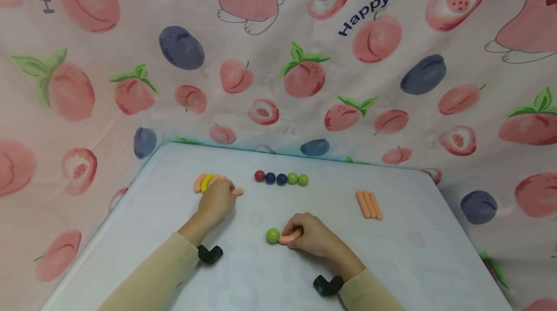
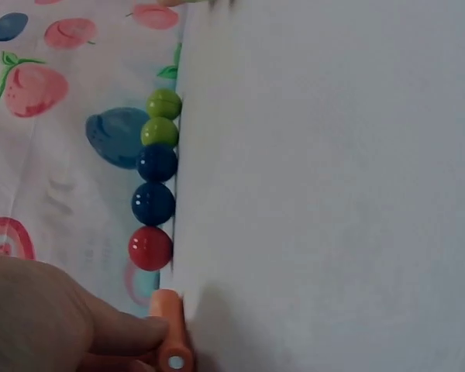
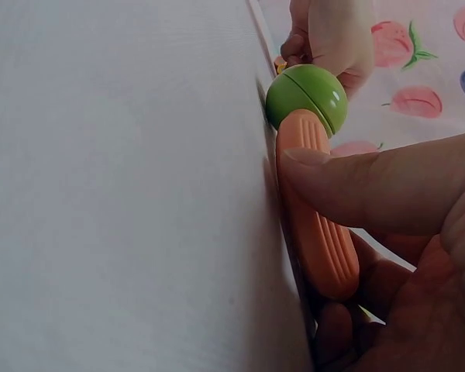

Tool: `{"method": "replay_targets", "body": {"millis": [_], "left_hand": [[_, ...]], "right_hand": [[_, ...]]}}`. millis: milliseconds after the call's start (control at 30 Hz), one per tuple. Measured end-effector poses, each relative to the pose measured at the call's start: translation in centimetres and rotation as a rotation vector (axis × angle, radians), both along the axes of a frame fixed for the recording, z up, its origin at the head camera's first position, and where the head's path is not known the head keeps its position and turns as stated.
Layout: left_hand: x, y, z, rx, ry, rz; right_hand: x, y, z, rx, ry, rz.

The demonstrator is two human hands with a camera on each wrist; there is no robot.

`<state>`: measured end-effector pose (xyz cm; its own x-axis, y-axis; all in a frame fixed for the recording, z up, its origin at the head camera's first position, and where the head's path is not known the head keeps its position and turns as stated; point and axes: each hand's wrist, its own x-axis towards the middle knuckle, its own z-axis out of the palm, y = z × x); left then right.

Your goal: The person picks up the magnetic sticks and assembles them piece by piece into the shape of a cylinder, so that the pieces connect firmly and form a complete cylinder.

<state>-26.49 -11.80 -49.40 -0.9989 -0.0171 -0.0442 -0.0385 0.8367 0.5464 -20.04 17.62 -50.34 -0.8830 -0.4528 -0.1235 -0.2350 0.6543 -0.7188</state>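
- Pinching with thumb and curled fingers, the right hand (image 1: 314, 237) grips a curved orange piece (image 1: 286, 239) in the head view, its tip meeting a round, glossy green ball (image 1: 272, 235) on the smooth white table (image 1: 417, 272).
- Across from it, the left hand (image 1: 217, 200) bends over a group of curved orange and yellow pieces (image 1: 206, 183); a short orange stick (image 1: 238, 191) juts out past its fingers.
- Beyond the hands runs a row of shiny balls (image 1: 282, 179): one red, two dark blue, two green.
- Three slim, straight orange sticks (image 1: 369, 205) lie flush, side by side, on the right.
- Behind hangs a soft, creased cloth printed with peaches (image 1: 270, 59).
- From the left wrist, thumb and finger are clamped on the orange stick, rounded, with a pale disc set in its near end; the red ball sits just beyond.
- From the right wrist, the thumb presses the curved orange piece's matte, ribbed side, fingers behind it; a fine groove crosses the green ball at its far end.
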Motion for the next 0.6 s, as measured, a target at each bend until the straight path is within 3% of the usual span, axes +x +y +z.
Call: {"method": "replay_targets", "body": {"millis": [200, 300, 600], "left_hand": [[1.0, 0.7, 0.2, -0.046, -0.060, -0.146], [1.8, 1.4, 0.3, -0.011, -0.075, -0.195], [3.6, 3.7, 0.0, 0.434, -0.261, -0.177]], "right_hand": [[-0.1, 0.0, -0.3, 0.002, 0.000, -0.001], [-0.1, 0.0, -0.3, 0.002, 0.001, -0.002], [-0.1, -0.1, -0.2, -0.003, 0.019, 0.014]]}}
